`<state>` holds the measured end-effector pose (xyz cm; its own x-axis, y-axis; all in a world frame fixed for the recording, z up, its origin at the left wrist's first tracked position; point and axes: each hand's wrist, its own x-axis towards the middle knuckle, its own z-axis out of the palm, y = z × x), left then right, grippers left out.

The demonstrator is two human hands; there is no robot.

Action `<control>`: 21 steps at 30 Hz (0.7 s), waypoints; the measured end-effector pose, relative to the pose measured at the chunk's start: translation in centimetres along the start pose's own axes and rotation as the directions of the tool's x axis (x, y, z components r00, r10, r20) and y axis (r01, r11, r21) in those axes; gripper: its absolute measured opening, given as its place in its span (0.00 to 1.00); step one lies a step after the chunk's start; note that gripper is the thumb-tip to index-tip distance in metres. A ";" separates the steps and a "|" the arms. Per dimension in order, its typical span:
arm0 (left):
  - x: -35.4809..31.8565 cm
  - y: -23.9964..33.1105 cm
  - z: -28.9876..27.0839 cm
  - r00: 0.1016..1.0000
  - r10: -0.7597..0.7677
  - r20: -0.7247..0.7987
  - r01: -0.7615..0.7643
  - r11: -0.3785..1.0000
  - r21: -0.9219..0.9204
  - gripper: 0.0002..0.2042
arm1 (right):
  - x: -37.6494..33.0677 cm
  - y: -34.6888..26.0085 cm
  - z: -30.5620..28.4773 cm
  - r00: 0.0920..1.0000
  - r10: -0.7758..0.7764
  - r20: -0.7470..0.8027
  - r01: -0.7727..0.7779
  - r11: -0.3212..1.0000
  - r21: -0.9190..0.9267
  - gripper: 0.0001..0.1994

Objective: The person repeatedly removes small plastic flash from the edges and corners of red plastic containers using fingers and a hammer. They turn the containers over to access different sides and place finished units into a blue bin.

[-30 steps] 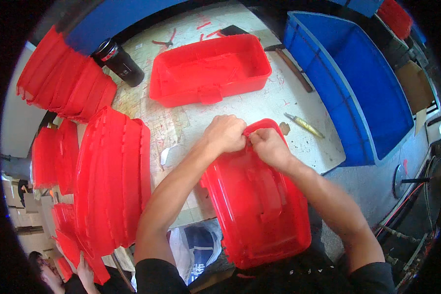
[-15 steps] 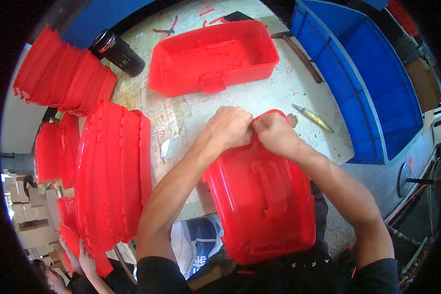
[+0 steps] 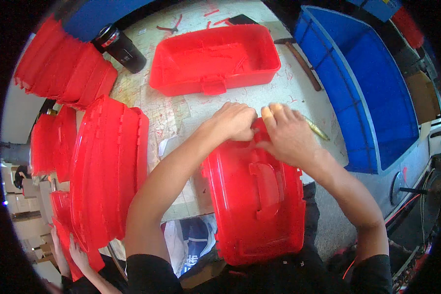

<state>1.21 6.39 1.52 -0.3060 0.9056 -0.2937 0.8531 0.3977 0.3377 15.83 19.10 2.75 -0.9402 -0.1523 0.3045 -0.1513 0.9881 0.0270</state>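
A red translucent plastic lid (image 3: 235, 196) with a moulded handle (image 3: 267, 191) leans between the table's near edge and my body. At its far end, my left hand (image 3: 235, 121) is closed on the edge, fingers curled under. My right hand (image 3: 291, 134) is beside it on the lid's far right corner, fingers stretched and apart, thumb inward; one finger looks wrapped in a pale yellowish band. Beyond both hands, a red plastic box (image 3: 215, 63) with a front latch sits on the table, thin red scraps inside it. What my left fingertips touch is hidden.
Stacked red lids (image 3: 108, 171) and stacked red boxes (image 3: 63, 68) stand at left, near a black tumbler (image 3: 121, 49). Pliers (image 3: 169, 29), a hammer (image 3: 304, 66) and a yellowish knife-like tool (image 3: 318, 130) lie about. A blue crate (image 3: 362, 93) stands right. A co-worker's hands (image 3: 73, 252) touch red plastic lower left.
My right hand has opened from a closed grip, its fingers now spread over the lid's corner. My left hand stays at the lid's far end. The view has shifted slightly.
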 end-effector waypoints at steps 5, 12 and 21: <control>0.6 -0.6 -0.2 0.987 -0.107 0.117 0.103 0.994 0.037 0.15 | 0.5 1.2 2.5 0.978 -0.002 0.209 0.023 0.995 -0.096 0.14; -15.4 0.1 3.4 0.612 -0.303 -0.731 0.239 0.951 -0.194 0.26 | -1.1 2.9 2.4 0.980 0.071 0.186 -0.077 0.997 0.021 0.08; -27.8 12.8 16.7 0.366 -0.927 0.085 -0.357 -0.225 -0.907 0.28 | -9.0 -0.8 0.8 0.915 0.337 0.220 -0.396 0.854 0.339 0.09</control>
<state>27.71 -16.15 -0.89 -0.8664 -0.0500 -0.4968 -0.4653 -0.2796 0.8398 24.22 19.63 -0.79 -0.9788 0.1893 0.0783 0.1398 0.8967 -0.4199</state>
